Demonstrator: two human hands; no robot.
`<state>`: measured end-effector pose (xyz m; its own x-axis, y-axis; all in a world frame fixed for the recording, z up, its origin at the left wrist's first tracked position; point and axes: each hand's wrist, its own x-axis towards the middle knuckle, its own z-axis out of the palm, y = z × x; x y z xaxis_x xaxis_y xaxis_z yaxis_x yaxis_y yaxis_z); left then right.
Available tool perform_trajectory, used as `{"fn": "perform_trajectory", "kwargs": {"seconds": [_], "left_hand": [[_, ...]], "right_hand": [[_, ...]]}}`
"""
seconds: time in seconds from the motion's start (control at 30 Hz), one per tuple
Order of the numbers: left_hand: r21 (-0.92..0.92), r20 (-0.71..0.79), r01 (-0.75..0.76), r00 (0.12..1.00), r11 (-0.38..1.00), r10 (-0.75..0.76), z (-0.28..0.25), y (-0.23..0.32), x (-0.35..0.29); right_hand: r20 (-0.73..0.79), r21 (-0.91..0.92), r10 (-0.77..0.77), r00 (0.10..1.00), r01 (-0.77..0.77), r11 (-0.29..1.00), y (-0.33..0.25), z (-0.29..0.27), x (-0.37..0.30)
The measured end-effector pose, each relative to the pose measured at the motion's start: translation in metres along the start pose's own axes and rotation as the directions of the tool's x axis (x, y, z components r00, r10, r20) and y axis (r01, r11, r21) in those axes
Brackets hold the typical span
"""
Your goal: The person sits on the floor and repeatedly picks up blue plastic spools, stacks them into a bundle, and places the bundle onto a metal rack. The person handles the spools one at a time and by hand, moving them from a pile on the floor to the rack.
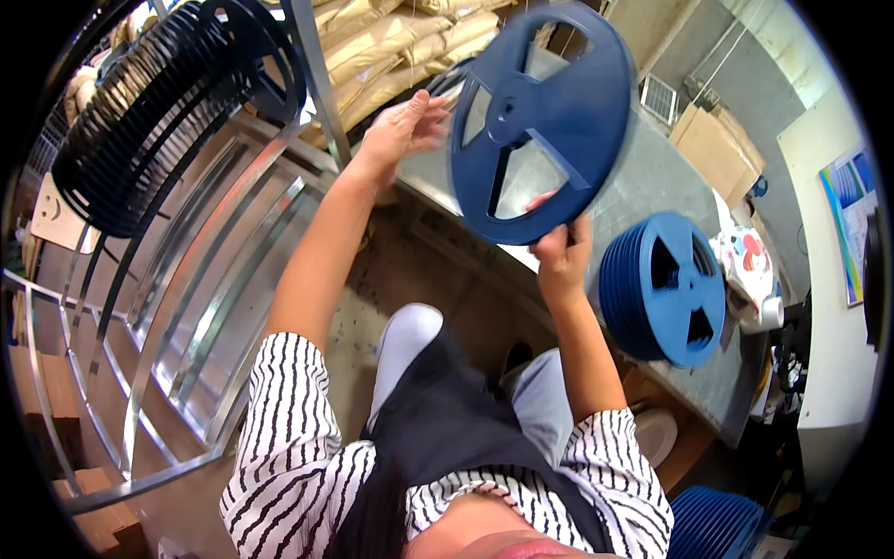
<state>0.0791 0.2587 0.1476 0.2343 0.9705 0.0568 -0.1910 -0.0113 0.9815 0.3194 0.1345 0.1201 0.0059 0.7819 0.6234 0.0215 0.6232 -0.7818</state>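
Observation:
A large blue plastic reel [514,119] with wide cut-outs is raised over the near edge of the metal table, its flat face tilted toward me. My right hand [564,259] grips its lower rim, the thumb in front and a fingertip showing through a cut-out. To the left of the reel, my left hand [404,138] is open, its fingers slightly blurred and close to the rim. Whether they touch it I cannot tell. Several matching blue reels [684,284] stand together on their edges on the table, to the right of my right hand.
A metal rack [191,349] fills the left side, with a long row of black reels [140,130] on it. Tan sacks [396,47] are piled behind. The grey table [643,177] also bears cardboard [712,154] and a white package [745,265]. More blue reels [712,524] sit lower right.

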Motion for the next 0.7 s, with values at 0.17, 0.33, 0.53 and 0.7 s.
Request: {"fn": "perform_trajectory", "kwargs": {"seconds": [0.17, 0.33, 0.53, 0.7], "left_hand": [[0.964, -0.237, 0.167, 0.891, 0.206, 0.388, -0.088, -0.067, 0.132], [0.953, -0.113, 0.131, 0.99, 0.273, -0.082, -0.111, -0.07, 0.163], [0.821, -0.083, 0.173, 0.979, 0.545, -0.186, -0.117, -0.07, 0.164], [0.906, -0.237, 0.102, 0.927, 0.411, 0.29, -0.133, -0.078, 0.17]], "right_hand": [[-0.297, 0.403, 0.257, 0.919, -0.123, 0.907, 0.031, -0.023, 0.064], [-0.35, 0.5, 0.27, 0.897, -0.064, 0.863, 0.05, -0.027, 0.105], [-0.22, 0.651, 0.225, 0.949, -0.028, 0.758, 0.087, -0.007, 0.141], [-0.257, 0.549, 0.428, 0.867, -0.234, 0.803, 0.103, 0.0, 0.146]]}}
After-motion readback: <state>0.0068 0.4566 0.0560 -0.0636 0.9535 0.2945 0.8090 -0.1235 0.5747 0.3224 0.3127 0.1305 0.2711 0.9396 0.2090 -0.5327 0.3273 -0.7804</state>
